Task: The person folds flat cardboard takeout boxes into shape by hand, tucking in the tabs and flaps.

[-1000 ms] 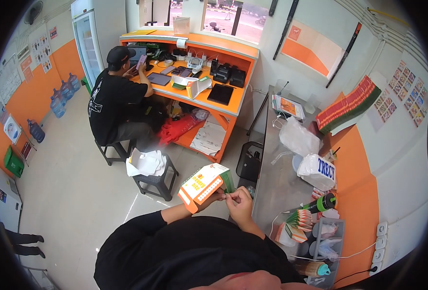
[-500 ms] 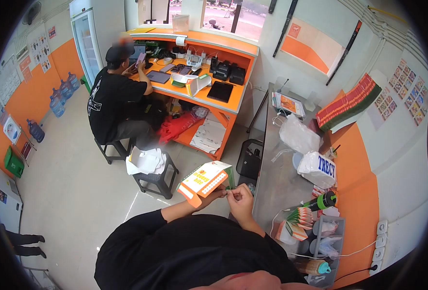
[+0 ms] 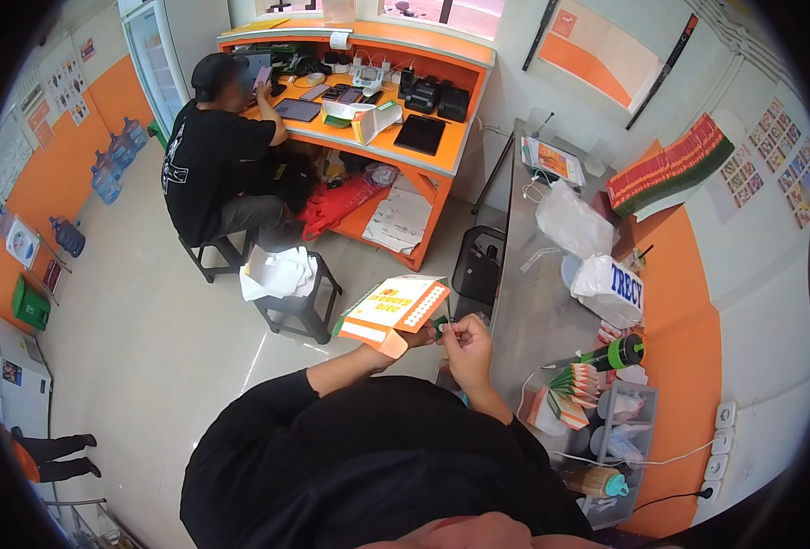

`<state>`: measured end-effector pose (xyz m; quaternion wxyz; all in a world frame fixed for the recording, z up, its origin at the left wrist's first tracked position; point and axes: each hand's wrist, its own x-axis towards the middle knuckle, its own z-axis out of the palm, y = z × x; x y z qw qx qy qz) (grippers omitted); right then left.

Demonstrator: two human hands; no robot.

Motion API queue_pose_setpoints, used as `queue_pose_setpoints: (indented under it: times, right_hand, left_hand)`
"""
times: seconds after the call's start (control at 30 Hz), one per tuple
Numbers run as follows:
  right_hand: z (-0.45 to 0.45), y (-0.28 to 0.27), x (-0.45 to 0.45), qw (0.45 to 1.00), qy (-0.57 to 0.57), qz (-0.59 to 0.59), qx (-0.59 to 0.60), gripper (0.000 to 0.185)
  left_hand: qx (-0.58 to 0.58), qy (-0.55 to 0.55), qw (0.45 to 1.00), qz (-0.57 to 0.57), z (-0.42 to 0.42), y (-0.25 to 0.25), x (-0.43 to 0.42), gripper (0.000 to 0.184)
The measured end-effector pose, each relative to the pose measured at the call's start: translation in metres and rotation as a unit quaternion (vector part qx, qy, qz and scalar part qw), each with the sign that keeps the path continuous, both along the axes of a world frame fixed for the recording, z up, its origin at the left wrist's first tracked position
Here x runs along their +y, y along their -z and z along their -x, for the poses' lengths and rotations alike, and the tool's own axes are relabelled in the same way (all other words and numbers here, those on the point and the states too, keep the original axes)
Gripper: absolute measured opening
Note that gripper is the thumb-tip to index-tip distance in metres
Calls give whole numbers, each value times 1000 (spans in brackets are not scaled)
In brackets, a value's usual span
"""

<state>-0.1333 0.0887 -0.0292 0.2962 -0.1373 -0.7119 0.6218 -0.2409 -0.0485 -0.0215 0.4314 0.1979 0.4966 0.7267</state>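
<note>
A white, orange and green cardboard food box (image 3: 388,306), printed with "every bite", is held in front of my body, partly folded. My left hand (image 3: 412,339) is closed on it from below, mostly hidden under the cardboard. At the box's right end my right hand (image 3: 468,346) pinches a small green flap between thumb and fingers. More folded cartons (image 3: 573,392) stand in a fan on the metal counter to my right.
The metal counter (image 3: 515,274) bears a plastic bag, a TRECY tissue pack (image 3: 606,291), a black-green bottle (image 3: 617,353) and a grey organizer (image 3: 626,430). A stool (image 3: 299,316) with white papers stands ahead. A seated person (image 3: 217,165) is at the orange desk (image 3: 387,165).
The box has turned and tilted slightly in my hands, and my right hand has moved a little up and right. My view has tipped downward. Another person's legs show more at the lower left.
</note>
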Motion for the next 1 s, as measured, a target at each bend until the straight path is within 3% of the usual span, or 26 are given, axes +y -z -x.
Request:
queue_pose_setpoints:
  times: [0.1, 0.2, 0.33, 0.4, 0.47, 0.6, 0.67, 0.7, 0.73, 0.8, 0.87, 0.93, 1.0]
  right_hand:
    - [1, 2, -1, 1000, -1, 5, 1, 16]
    - [1, 0, -4, 1000, 4, 11, 8, 16]
    - [0, 0, -5, 1000, -9, -25, -16, 14]
    - [-1, 5, -3, 999, -17, -38, -19, 14]
    - [-2, 11, -1, 993, -14, -113, -42, 14]
    - [0, -11, -7, 994, -14, -108, -6, 16]
    - [-1, -2, -6, 999, -38, 19, 8, 11]
    - [-3, 1, -5, 996, -59, 59, 1, 8]
    - [-4, 2, -3, 997, -63, 52, 7, 8]
    - [-4, 2, -1, 995, -93, 19, 15, 8]
    - [-4, 4, -1, 996, -92, -13, 9, 9]
    - [-2, 7, -3, 996, -89, -5, -14, 13]
    - [0, 4, -6, 996, -88, -3, -4, 15]
  left_hand:
    - [56, -6, 998, 34, 0, 1, -1, 16]
    - [31, -13, 999, 21, -1, 2, -2, 16]
    - [62, -12, 997, 46, -1, 0, -3, 16]
    - [61, 2, 998, -9, -2, -6, -3, 15]
    - [56, 3, 998, -12, -3, -10, -4, 19]
    - [243, -34, 968, 49, 2, -25, -7, 28]
    - [115, -24, 992, -50, -1, -23, -8, 28]
    - [144, -10, 988, -48, 0, -15, -7, 25]
    - [151, -14, 987, -54, 2, 0, -3, 25]
    - [48, 2, 998, -40, 5, 28, 7, 20]
    - [38, 1, 998, -59, 3, 29, 8, 15]
    - [107, 13, 991, -84, 4, -1, -3, 13]
    - [313, 24, 949, -1, 9, -12, -9, 13]
